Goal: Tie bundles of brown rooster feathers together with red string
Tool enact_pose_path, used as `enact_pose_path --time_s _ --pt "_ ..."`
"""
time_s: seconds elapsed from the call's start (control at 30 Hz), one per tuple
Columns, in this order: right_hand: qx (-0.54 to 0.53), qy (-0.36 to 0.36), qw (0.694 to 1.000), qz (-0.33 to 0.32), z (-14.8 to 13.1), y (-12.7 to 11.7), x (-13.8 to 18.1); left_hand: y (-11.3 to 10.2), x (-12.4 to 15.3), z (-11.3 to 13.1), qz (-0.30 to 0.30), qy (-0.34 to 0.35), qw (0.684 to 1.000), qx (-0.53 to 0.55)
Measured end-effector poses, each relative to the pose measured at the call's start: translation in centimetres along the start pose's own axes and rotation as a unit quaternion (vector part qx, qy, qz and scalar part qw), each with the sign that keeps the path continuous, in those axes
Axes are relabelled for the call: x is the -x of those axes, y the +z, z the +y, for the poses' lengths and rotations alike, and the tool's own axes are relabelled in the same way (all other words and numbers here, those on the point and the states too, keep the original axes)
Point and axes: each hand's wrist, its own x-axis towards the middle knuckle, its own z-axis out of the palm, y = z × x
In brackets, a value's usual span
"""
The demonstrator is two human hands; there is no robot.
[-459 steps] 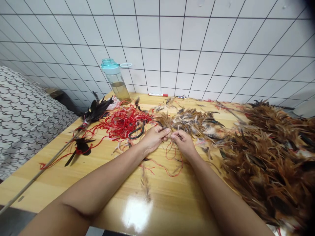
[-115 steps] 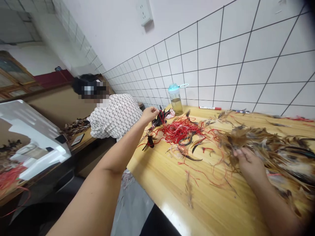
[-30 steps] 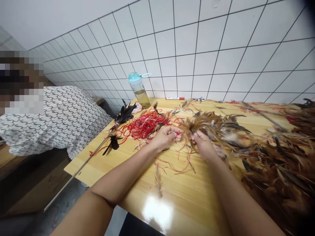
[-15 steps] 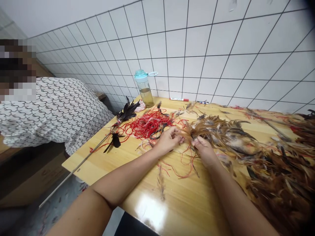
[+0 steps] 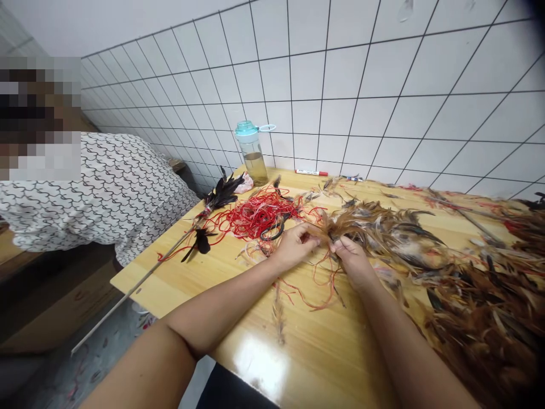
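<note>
My left hand (image 5: 293, 246) and my right hand (image 5: 352, 261) meet at the middle of a glossy wooden table (image 5: 323, 352). Both are closed in a pinch on the quill end of a small bunch of brown feathers (image 5: 330, 230), whose tips fan away to the right. Thin red string (image 5: 317, 272) trails from between my hands onto the table. A tangle of red string (image 5: 255, 213) lies just beyond my left hand.
A big heap of brown feathers (image 5: 477, 278) covers the table's right side. A thin stick with black feathers (image 5: 204, 213) juts over the left edge. Water bottle (image 5: 252, 152) and red marker (image 5: 311, 172) stand by the tiled wall. Another person in a patterned shirt (image 5: 93, 193) sits left.
My left hand went out to the red string tangle and came back. Over the last second both hands have stayed pinched together on the feather bunch; only the view shifted slightly.
</note>
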Motion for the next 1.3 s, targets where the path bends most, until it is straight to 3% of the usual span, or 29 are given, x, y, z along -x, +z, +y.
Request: enact_pose_path --time_s 0.23,0.47,0.63,0.93,1.3 --pt "0.043 -0.040 0.998 -0.017 0.1 -0.2 -0.2 0.4 0.1 0.4 -0.015 0.019 1.000 0.002" --pt "-0.064 0.011 0.998 -0.015 -0.2 -0.2 -0.3 1.3 0.7 0.4 -0.099 -0.012 0.987 0.124" --pt "-0.159 0.041 0.986 0.000 -0.3 -0.8 -0.4 1.2 0.7 0.3 -0.056 -0.037 0.977 0.200" --pt "-0.194 0.047 0.980 -0.023 -0.5 -1.6 -0.3 0.4 0.7 0.6 -0.024 -0.013 0.995 0.100" --pt "-0.063 0.032 0.996 -0.049 0.1 -1.5 -0.1 -0.1 0.5 -0.3 -0.020 0.021 0.999 0.016"
